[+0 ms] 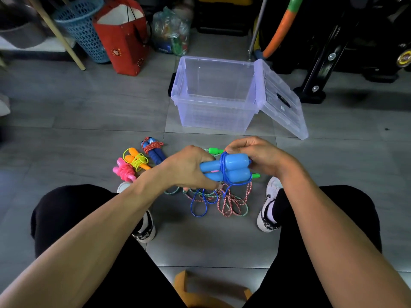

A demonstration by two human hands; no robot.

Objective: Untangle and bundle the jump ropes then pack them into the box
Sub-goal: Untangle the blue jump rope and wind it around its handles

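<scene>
My left hand (189, 167) grips the paired blue handles (224, 168) at mid-frame so they stay together; my right hand (253, 155) pinches the blue cord (223, 165) to wind it; three bundles (138, 162) wait at centre left; the box (213, 94) stands open above, empty.

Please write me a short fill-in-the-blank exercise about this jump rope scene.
1. Both hands hold the ___ handles with cord wound round them.
2. The clear box stands with its lid ___.
3. The number of finished bundles lying on the floor by the left hand is ___.

Answers: blue; open; three
</scene>
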